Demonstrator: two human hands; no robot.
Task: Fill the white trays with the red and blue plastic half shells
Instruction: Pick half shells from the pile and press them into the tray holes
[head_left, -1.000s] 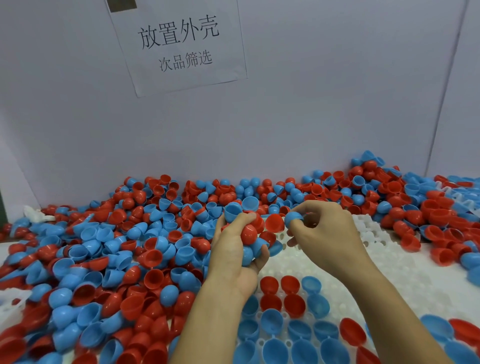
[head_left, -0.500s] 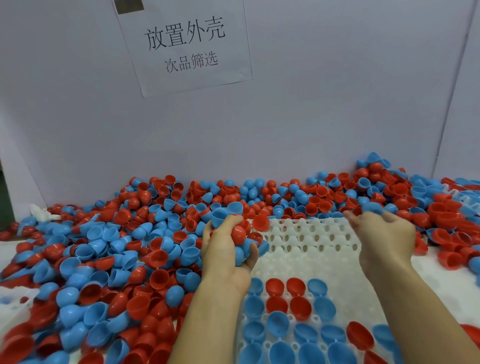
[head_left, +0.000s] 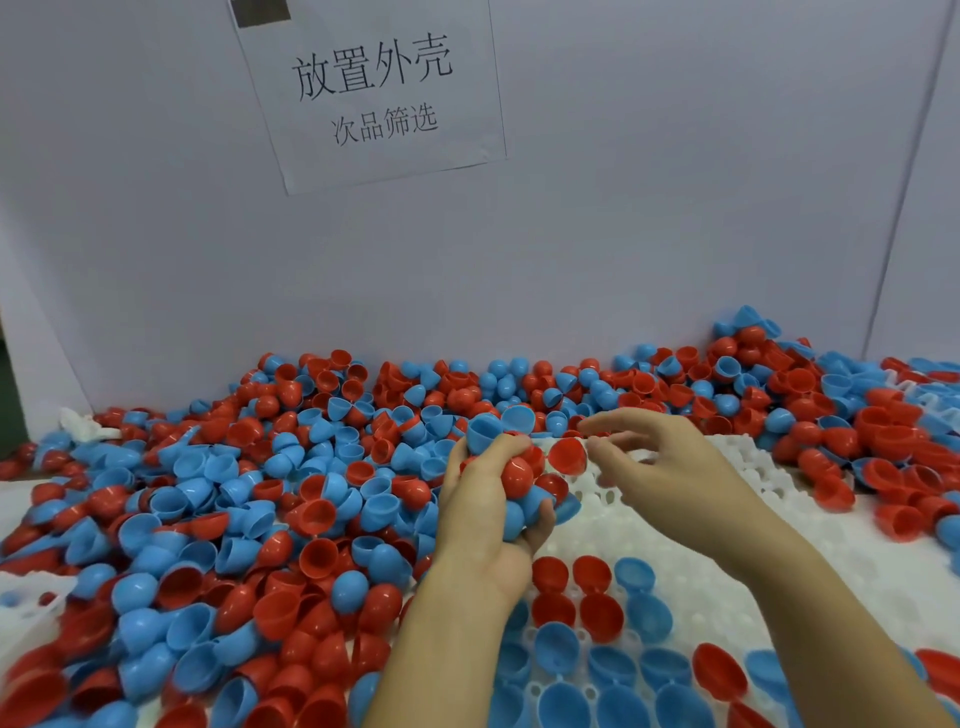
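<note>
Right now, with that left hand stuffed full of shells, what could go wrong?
The left hand grips an overfull bunch of shells; one could slip as the right hand picks from it. A dropped shell might knock seated shells on the white tray. The loose pile crowds the tray's left edge and may spill onto it.

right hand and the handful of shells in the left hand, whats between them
In the head view, one red half shell, open side facing the right hand, sits at the edge of the left hand's handful; bare white tray lies below.
</note>
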